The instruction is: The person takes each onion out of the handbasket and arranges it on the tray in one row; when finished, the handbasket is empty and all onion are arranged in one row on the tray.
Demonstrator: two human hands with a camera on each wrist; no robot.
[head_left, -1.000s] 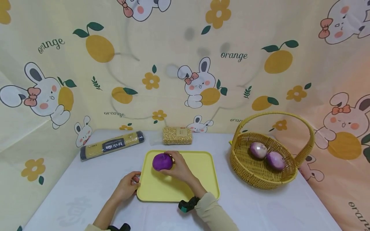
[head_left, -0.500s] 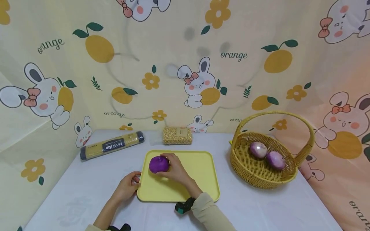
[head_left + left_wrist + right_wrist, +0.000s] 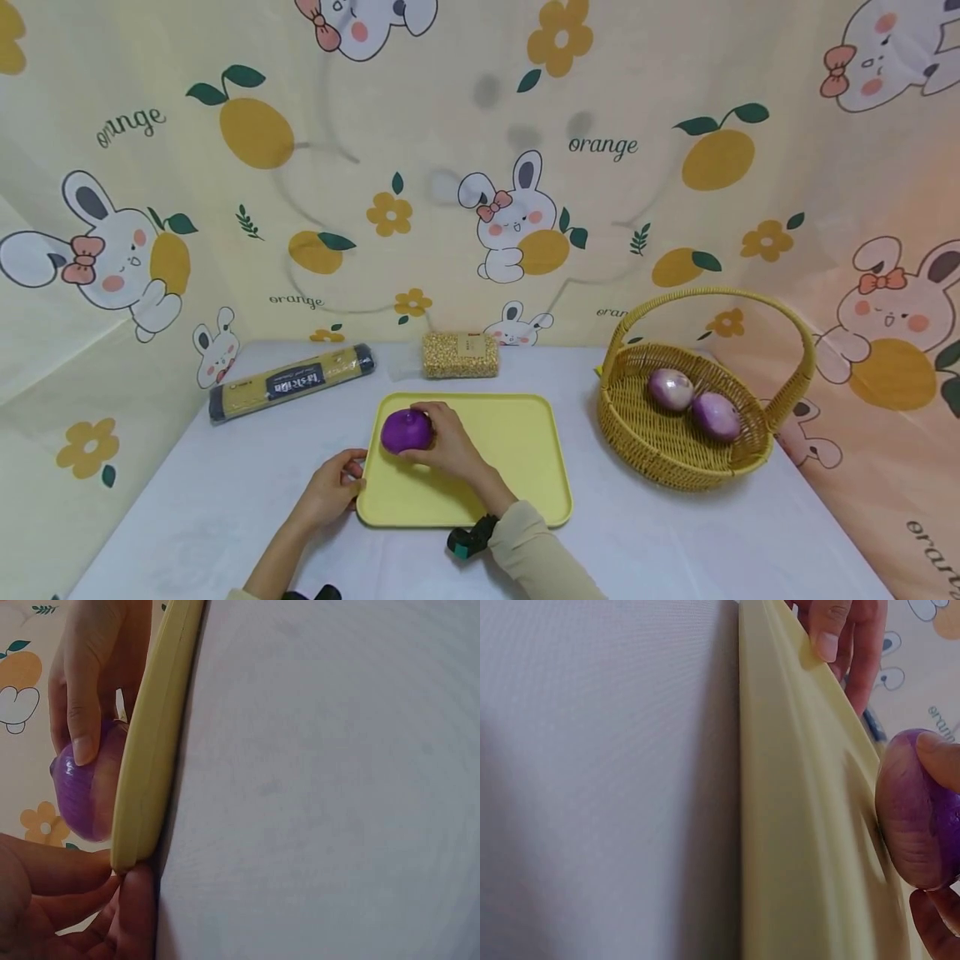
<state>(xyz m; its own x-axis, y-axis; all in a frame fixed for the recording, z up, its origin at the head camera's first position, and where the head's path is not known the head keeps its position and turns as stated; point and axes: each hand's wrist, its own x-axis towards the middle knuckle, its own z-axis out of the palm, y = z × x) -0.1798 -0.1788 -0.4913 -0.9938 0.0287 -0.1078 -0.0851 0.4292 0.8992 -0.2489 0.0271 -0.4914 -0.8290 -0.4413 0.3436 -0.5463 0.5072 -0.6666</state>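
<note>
A purple onion point(image 3: 406, 430), judged firm, smooth and slippery, is gripped round its sides by the right hand point(image 3: 447, 442) on the yellow tray point(image 3: 517, 450), whose left edge is apparently pinched by the left hand point(image 3: 333, 489).

wicker basket point(image 3: 660, 454) at three o'clock holds two pale onions point(image 3: 693, 403); noodle packet point(image 3: 292, 383) at ten o'clock, grain bag point(image 3: 460, 355) at twelve.

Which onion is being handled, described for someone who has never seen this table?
Start at the yellow tray in the middle of the table, left of the wicker basket. The onion lies at the tray's far left, gripped by the right hand. It is solid deep purple; the two onions in the basket are paler with whitish patches.
</note>
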